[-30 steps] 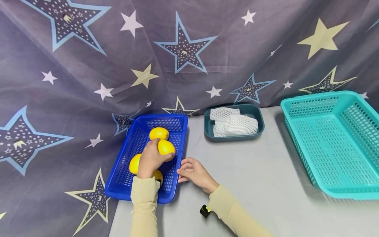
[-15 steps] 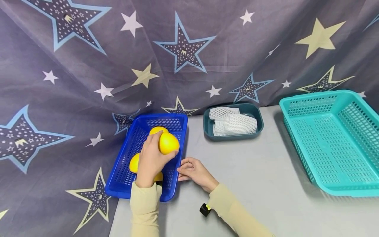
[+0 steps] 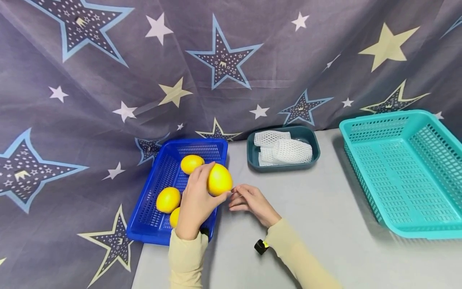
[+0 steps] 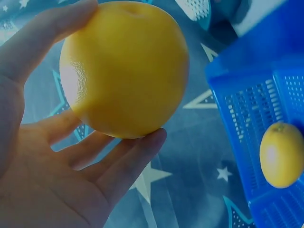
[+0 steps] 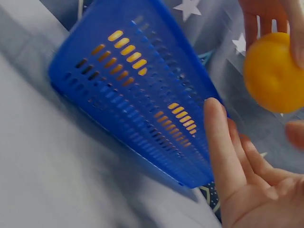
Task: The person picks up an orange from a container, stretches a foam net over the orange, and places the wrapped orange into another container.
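My left hand [image 3: 198, 198] grips a round yellow orange [image 3: 219, 180] between thumb and fingers, over the right rim of the blue basket [image 3: 144, 218]. In the left wrist view the held orange [image 4: 126, 71] shows dimpled, shiny peel, with the thumb on one side and fingertips on the other. Inside the basket lie other oranges: one at the back [image 3: 192, 164], one at the left [image 3: 168, 200], and one partly hidden behind my left hand. My right hand [image 3: 250, 202] is just right of the basket, fingers loosely bent and holding nothing, close to the held orange.
A dark teal tray [image 3: 285, 167] at the back middle holds several white foam net sleeves [image 3: 293, 151]. On the right stands a large turquoise basket [image 3: 397, 180] with nothing in it. Behind the grey table [image 3: 306, 204] hangs a star-patterned cloth [image 3: 274, 48].
My left hand has lifted the orange from among the others and carried it right, past the basket's rim. My right hand has left the basket's side and shifted slightly right.
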A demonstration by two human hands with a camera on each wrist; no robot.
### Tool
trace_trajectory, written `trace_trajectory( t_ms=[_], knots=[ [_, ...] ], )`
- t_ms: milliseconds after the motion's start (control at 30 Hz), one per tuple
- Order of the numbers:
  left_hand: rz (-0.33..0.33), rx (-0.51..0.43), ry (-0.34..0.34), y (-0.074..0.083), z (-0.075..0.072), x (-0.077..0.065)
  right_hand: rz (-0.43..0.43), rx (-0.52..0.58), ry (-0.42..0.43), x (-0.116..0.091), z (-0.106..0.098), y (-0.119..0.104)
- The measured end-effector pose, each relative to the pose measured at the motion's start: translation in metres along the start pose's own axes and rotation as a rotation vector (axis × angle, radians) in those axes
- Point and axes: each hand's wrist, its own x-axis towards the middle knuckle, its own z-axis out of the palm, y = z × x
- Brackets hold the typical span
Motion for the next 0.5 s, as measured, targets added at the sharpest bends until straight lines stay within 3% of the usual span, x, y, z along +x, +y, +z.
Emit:
trace_trajectory(
  t_ms=[267,500],
  knots=[
    [0.032,-0.04,-0.051,0.012,0.018,-0.006,-0.014,0.012,-0.045,-0.005,-0.008,-0.01],
    [0.074,-0.039,-0.068,0.017,0.032,-0.011,-0.102,-0.07,-0.058,-0.009,-0.016,-0.01]
  ],
)
